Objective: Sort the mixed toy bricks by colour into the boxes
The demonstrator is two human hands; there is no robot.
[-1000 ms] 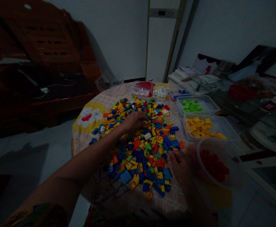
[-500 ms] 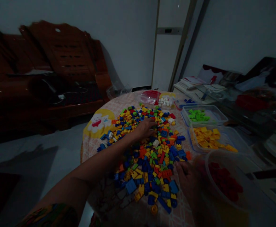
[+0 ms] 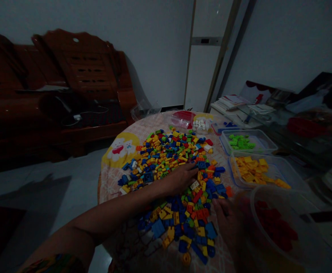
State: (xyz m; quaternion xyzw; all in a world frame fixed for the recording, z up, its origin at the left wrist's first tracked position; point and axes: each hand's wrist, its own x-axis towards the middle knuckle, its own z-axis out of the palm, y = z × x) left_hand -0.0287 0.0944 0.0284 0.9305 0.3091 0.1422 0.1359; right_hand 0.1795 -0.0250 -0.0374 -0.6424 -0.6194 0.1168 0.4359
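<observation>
A heap of small toy bricks (image 3: 168,159) in blue, yellow, red, green and orange covers a round table (image 3: 117,182) with a patterned cloth. My left hand (image 3: 181,177) reaches across the heap, fingers curled down onto bricks near its middle; what it grips is hidden. At the table's right side my right hand (image 3: 225,220) holds the wall of a clear round tub (image 3: 282,223) that contains red bricks.
Clear boxes to the right hold yellow bricks (image 3: 254,168) and green bricks (image 3: 240,141). At the far table edge are a red-lidded box (image 3: 183,117) and a tub of white bricks (image 3: 201,123). A dark wooden sofa (image 3: 55,94) stands left; papers and clutter lie right.
My left hand has drawn back from the far side of the heap toward its middle. The view has tilted down a little. The right hand stays on the tub.
</observation>
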